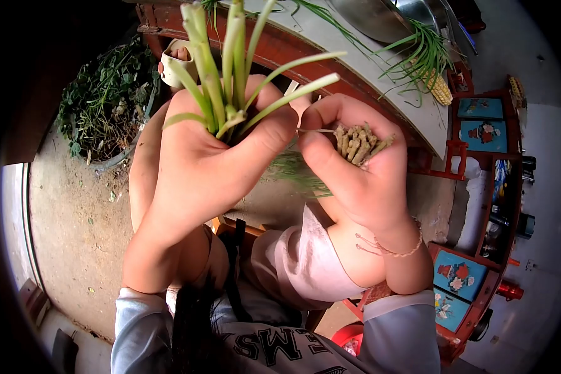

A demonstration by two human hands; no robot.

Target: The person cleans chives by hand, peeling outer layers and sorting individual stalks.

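Note:
My left hand (221, 149) is wrapped round a bundle of green stalks (215, 81), whose pale green ends stick up and fan out above the thumb. Close to its right, my right hand (361, 156) is curled round a small cluster of short brown root ends (358, 143) resting inside the fingers. A thin strand lies between the two thumbs. Below and between the hands, blurred green leaves (299, 171) hang over my lap. The lower part of the stalks is hidden by my left hand.
A basin of dark leafy greens (109, 100) sits on the floor at left. Along the upper right runs a pale tabletop (411, 115) with a metal bowl (371, 19), long green leaves (427, 53) and a corn cob (441, 90). A red container (349, 336) is low beside my leg.

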